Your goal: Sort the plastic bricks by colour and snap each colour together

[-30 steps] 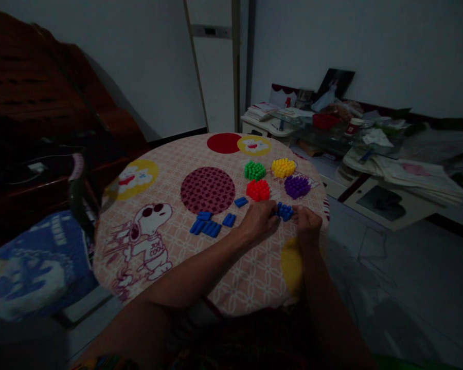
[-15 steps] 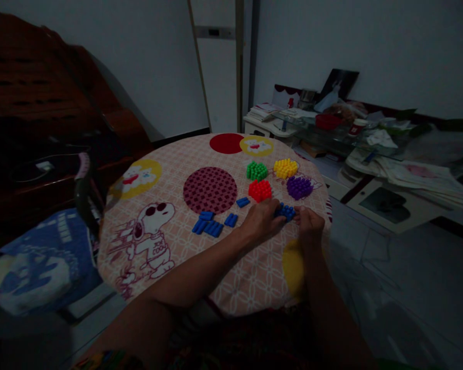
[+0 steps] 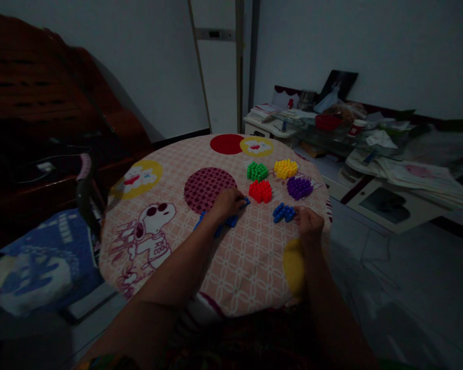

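Note:
My left hand (image 3: 228, 202) reaches over the middle of the table, its fingers closed at a small blue pegs piece (image 3: 247, 201) lying on its side. More blue pieces (image 3: 199, 220) lie flat, partly hidden beneath my left wrist and forearm. My right hand (image 3: 309, 223) rests on the right side, fingers drawn together, fingertips at the right edge of an upright cluster of blue pegs (image 3: 283, 213). Behind that cluster stand red pegs (image 3: 261, 191), purple pegs (image 3: 300, 188), green pegs (image 3: 256, 171) and yellow pegs (image 3: 286, 168), each colour grouped.
A patterned cloth covers the round table (image 3: 250, 267). To the left are a chair with a blue bag (image 3: 50, 262) and a dark wooden seat (image 3: 42, 92). At the right, a low cabinet (image 3: 386, 200) carries papers, a red bowl (image 3: 327, 122) and a cup (image 3: 357, 127).
My left hand has left the upright blue cluster and moved left to a blue piece lying down. My right hand has stayed by the cluster's right edge.

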A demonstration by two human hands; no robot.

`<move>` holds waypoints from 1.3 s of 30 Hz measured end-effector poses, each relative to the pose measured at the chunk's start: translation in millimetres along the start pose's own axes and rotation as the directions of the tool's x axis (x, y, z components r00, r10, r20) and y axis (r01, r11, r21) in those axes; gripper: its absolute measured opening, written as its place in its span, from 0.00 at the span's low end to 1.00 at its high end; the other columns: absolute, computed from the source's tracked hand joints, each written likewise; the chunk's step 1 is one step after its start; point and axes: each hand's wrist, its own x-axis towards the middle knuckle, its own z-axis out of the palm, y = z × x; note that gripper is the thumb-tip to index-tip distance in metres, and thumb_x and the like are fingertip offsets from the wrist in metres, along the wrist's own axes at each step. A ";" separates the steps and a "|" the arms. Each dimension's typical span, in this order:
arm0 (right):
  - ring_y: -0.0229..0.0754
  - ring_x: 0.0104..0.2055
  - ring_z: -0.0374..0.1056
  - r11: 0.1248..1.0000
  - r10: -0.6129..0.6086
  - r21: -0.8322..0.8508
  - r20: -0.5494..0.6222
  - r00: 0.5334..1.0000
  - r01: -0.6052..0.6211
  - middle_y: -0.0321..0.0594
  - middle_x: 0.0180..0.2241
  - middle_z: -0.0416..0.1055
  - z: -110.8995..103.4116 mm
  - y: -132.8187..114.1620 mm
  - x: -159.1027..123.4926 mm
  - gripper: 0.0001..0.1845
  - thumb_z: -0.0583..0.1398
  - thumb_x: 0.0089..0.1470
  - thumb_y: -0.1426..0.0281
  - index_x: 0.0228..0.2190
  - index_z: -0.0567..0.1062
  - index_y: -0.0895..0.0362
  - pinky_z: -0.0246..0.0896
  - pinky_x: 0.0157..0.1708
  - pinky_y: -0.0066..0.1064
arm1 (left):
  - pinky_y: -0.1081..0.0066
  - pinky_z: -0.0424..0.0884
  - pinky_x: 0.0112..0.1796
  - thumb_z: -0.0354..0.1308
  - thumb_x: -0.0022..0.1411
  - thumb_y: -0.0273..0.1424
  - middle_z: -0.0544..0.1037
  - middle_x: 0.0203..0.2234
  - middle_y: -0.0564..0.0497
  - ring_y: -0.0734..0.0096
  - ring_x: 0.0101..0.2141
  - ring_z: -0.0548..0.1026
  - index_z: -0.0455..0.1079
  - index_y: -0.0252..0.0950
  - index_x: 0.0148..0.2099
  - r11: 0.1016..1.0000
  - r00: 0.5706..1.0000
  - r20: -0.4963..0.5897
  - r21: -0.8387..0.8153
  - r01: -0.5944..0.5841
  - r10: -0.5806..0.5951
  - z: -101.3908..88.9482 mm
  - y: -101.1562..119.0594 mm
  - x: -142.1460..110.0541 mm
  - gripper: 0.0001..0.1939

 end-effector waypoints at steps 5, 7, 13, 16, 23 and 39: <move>0.41 0.26 0.70 1.000 -0.007 0.018 0.009 1.000 0.006 0.42 0.27 0.77 0.0 -3.0 -0.3 0.25 0.54 0.60 0.52 0.33 0.79 0.60 0.64 0.28 0.32 | 0.72 0.67 0.37 0.60 0.59 0.29 0.83 0.38 0.45 0.62 0.38 0.78 0.80 0.35 0.45 0.997 1.000 0.021 0.070 0.010 -0.012 2.0 1.8 2.6 0.13; 0.41 0.26 0.69 1.000 -0.007 0.024 0.009 1.000 0.007 0.41 0.26 0.76 0.2 -3.7 -0.4 0.25 0.54 0.60 0.52 0.32 0.79 0.60 0.64 0.28 0.32 | 0.72 0.66 0.35 0.60 0.58 0.29 0.83 0.35 0.45 0.64 0.35 0.78 0.80 0.33 0.42 0.998 1.000 0.027 0.064 0.007 -0.009 -3.4 1.7 1.8 0.11; 0.40 0.26 0.69 1.000 -0.002 0.021 0.012 1.000 0.002 0.40 0.25 0.75 0.4 -3.0 -0.2 0.25 0.54 0.60 0.52 0.32 0.79 0.60 0.64 0.29 0.32 | 0.74 0.63 0.30 0.61 0.55 0.29 0.80 0.29 0.51 0.71 0.29 0.74 0.75 0.32 0.39 0.976 0.991 -0.084 -0.185 -0.115 0.101 -13.2 30.8 -10.2 0.09; 0.40 0.25 0.68 1.000 0.005 0.014 0.005 1.000 -0.005 0.40 0.25 0.75 0.1 -2.3 0.3 0.26 0.54 0.60 0.52 0.32 0.79 0.60 0.64 0.29 0.32 | 0.75 0.63 0.30 0.62 0.55 0.28 0.78 0.28 0.52 0.73 0.28 0.74 0.74 0.33 0.38 0.933 0.975 -0.102 -0.285 -0.220 0.199 -5.7 59.4 -20.6 0.07; 0.40 0.25 0.68 1.000 -0.021 -0.004 0.003 1.000 0.021 0.39 0.24 0.74 -0.8 -4.5 0.0 0.25 0.54 0.60 0.52 0.32 0.79 0.60 0.64 0.29 0.32 | 0.73 0.63 0.31 0.61 0.59 0.29 0.78 0.27 0.51 0.71 0.28 0.73 0.73 0.34 0.35 0.933 0.964 -0.071 -0.243 -0.265 0.256 30.1 95.7 -31.6 0.03; 0.41 0.26 0.69 1.000 -0.007 -0.001 0.016 1.000 0.007 0.41 0.26 0.76 -1.5 -4.6 -0.5 0.26 0.53 0.60 0.51 0.33 0.80 0.59 0.65 0.30 0.32 | 0.69 0.66 0.36 0.58 0.63 0.34 0.76 0.35 0.49 0.66 0.36 0.73 0.69 0.37 0.38 0.952 0.953 -0.187 -0.148 -0.268 0.239 67.6 95.1 -24.6 0.06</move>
